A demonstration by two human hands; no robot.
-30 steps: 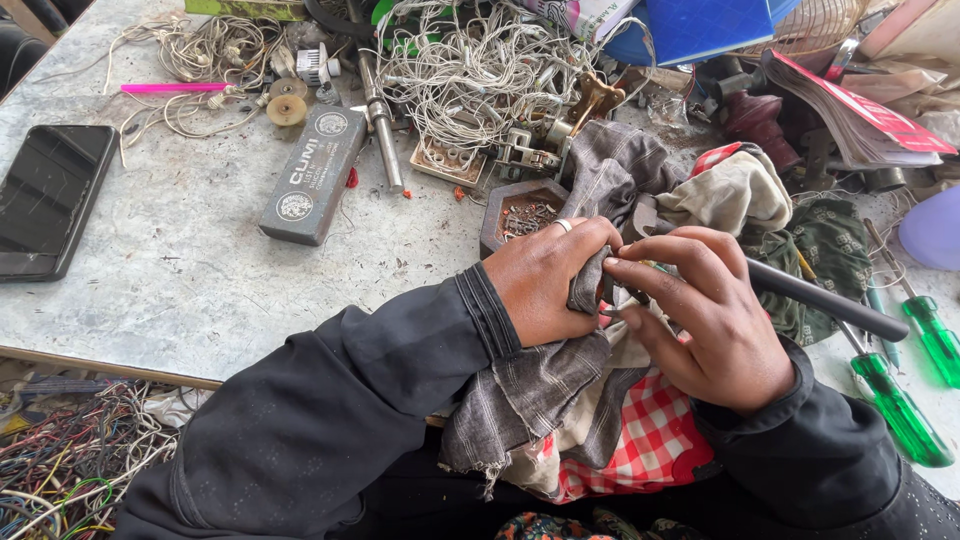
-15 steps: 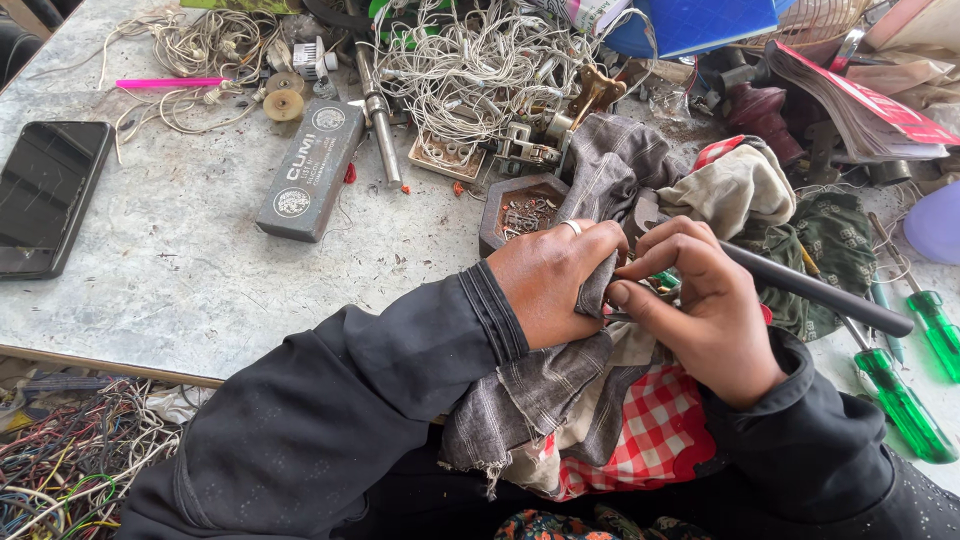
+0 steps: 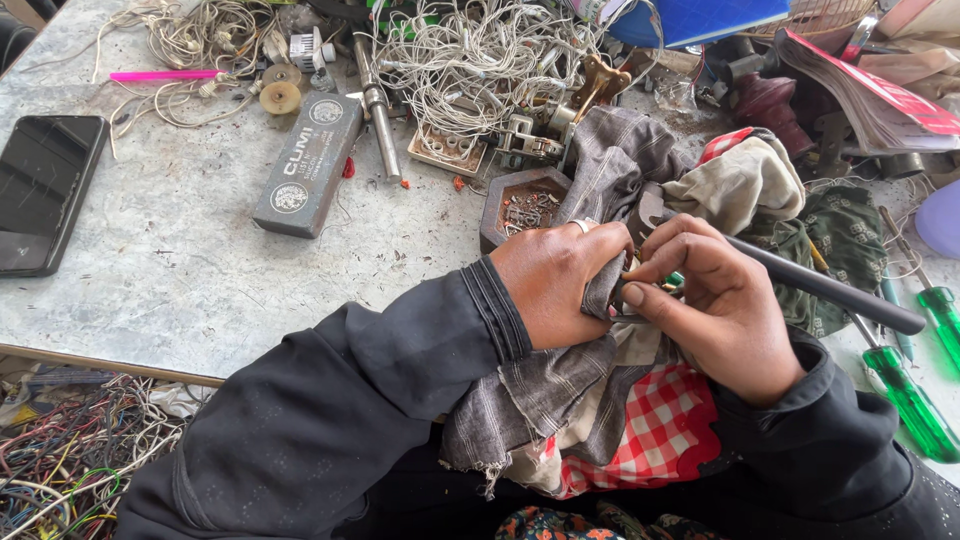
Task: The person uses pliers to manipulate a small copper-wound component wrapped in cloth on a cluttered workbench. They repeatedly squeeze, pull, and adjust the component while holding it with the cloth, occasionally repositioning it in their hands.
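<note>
My left hand [image 3: 556,283] grips a fold of grey cloth [image 3: 560,380], wrapped around something small that I cannot make out. My right hand [image 3: 722,305] presses against that same spot and holds a long tool with a black handle [image 3: 830,290], whose metal tip [image 3: 650,208] sticks up beside the cloth. Both hands touch each other over the bundle. A red and white checked cloth [image 3: 665,430] lies beneath them at the table's near edge.
A black phone [image 3: 45,190] lies far left. A grey rectangular box [image 3: 308,165], a small wooden tray of metal bits [image 3: 525,205], tangled white wire [image 3: 480,60] and green-handled screwdrivers [image 3: 915,400] crowd the grey table [image 3: 180,290]. Coloured wires [image 3: 70,460] lie below its edge.
My right hand has shifted slightly, working its fingers at the cloth-wrapped spot. The left hand stays clamped on the grey cloth.
</note>
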